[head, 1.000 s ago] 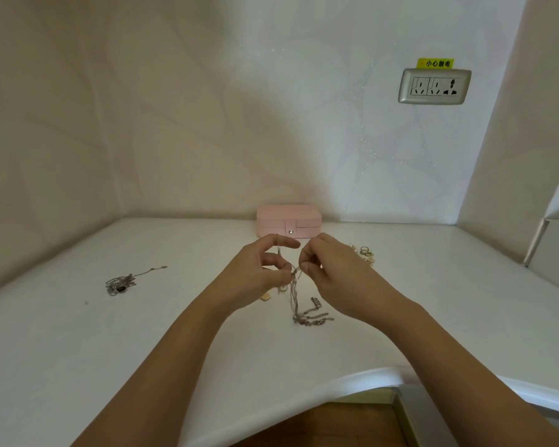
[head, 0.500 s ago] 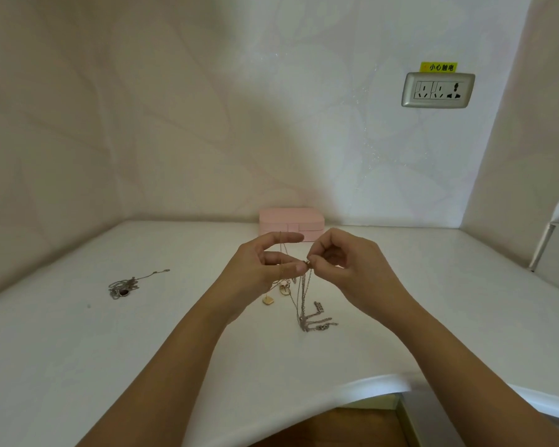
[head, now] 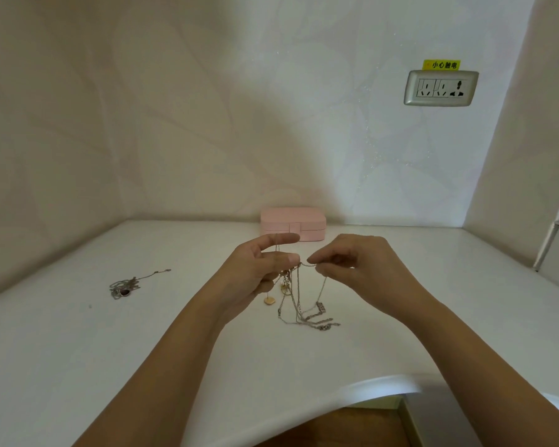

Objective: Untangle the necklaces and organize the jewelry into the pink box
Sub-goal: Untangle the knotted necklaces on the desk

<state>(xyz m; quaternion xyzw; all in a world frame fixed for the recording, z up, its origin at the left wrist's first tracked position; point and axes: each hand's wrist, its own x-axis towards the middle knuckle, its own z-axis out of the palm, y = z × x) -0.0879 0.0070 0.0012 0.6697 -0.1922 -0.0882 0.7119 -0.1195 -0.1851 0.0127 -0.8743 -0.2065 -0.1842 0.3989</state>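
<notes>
Here, necklaces (pinched) hang between left hand and right hand.

A room in a home: leaf-patterned wallpaper behind the white table, a wall socket above its right end, wooden floor below its front edge.

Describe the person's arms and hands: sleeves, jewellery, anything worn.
Both forearms are bare to the frame's edge; no sleeve shows. The left hand and right hand are ungloved, with no ring, watch or bracelet on the parts in view. The left thumbnail looks short and unpainted.
</notes>
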